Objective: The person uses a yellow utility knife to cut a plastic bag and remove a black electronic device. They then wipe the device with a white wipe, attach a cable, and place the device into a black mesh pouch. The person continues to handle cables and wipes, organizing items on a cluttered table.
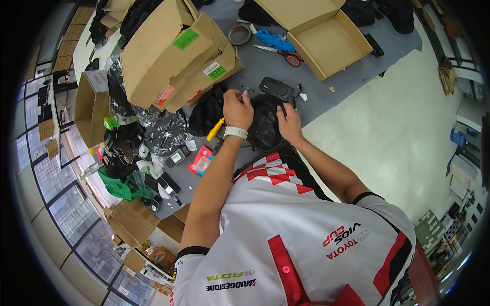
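A soft black piece of gear (266, 122), rounded like a pouch or headgear, lies at the table's near edge against my body; I cannot make out its exact kind. My right hand (289, 124) is closed on its right edge. My left hand (238, 109), with a white watch on the wrist, is over its left side, fingertips pinched together on something too small to make out. A yellow-handled tool (215, 129) sticks out beside my left wrist; its tip is hidden. Just beyond lies a black oblong case (276, 88) with a cord.
Large cardboard boxes (168, 56) stand at the back left. Beyond my hands are red-handled scissors (292, 59), a tape roll (239, 34), blue plastic (274, 40) and an open cardboard box (332, 43). Plastic wrap (171, 132) and a red packet (202, 161) lie to the left.
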Demonstrator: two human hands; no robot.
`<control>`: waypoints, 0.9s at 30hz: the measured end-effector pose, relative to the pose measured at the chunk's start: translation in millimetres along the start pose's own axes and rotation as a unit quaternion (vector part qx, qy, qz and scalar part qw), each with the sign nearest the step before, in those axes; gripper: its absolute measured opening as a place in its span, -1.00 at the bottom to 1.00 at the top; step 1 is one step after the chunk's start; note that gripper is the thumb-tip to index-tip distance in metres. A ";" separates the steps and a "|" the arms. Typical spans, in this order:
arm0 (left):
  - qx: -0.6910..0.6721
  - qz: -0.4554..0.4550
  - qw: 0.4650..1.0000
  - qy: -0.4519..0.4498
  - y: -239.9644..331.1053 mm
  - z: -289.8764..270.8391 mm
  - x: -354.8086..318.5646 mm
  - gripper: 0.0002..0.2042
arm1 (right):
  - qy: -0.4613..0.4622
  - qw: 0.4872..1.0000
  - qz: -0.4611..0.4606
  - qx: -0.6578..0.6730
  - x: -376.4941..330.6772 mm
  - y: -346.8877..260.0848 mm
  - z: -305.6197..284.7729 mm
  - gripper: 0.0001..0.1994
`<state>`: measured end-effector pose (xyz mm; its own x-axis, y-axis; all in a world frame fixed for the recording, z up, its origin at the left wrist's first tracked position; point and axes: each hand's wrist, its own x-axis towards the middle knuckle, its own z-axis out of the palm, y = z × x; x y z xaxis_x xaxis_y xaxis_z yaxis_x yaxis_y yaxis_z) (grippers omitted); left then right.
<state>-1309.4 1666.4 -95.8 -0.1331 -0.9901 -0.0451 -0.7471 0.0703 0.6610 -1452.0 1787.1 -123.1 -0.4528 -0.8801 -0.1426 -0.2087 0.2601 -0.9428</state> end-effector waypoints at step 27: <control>-0.528 -0.298 0.778 -0.164 -11.9 -120.2 -66.7 -0.60 | 0.017 0.959 -0.278 0.047 38.9 -59.2 -36.3 -0.62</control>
<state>-1213.3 1717.0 -10.7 -0.2557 -0.7118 -0.6542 0.1892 -0.7005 0.6881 -1488.7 1751.8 -61.9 -0.3225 -0.8585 0.3988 -0.3473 -0.2846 -0.8935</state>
